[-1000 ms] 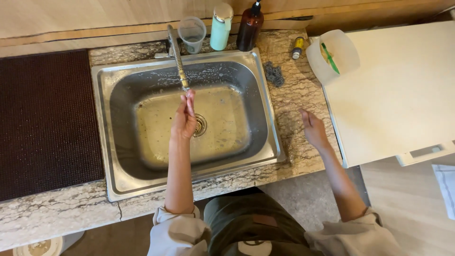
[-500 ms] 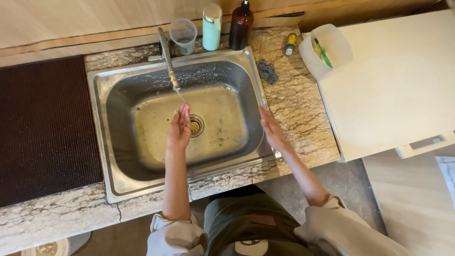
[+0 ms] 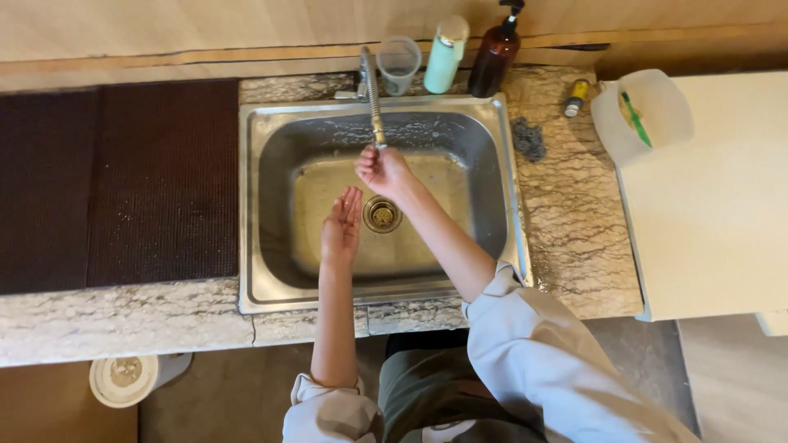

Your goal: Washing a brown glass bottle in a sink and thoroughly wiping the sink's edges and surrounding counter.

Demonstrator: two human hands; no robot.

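Observation:
Both hands are over the steel sink [image 3: 267,205]. My left hand [image 3: 341,226] is flat with fingers together, palm turned sideways, just left of the brass drain strainer [image 3: 382,215]. My right hand [image 3: 384,171] is loosely cupped directly under the tip of the spring faucet [image 3: 373,98], touching or almost touching its nozzle. Neither hand holds an object. Shallow water lies on the sink floor.
Behind the sink stand a clear cup [image 3: 399,64], a pale green bottle [image 3: 445,54] and a brown pump bottle [image 3: 496,53]. A grey scrubber [image 3: 529,138] lies on the stone counter. A dark mat [image 3: 123,180] sits left, a white board [image 3: 714,197] and white container [image 3: 644,115] right.
My right hand has come off the counter's right side and moved into the sink, up under the faucet tip. My left hand has dropped slightly away from the faucet.

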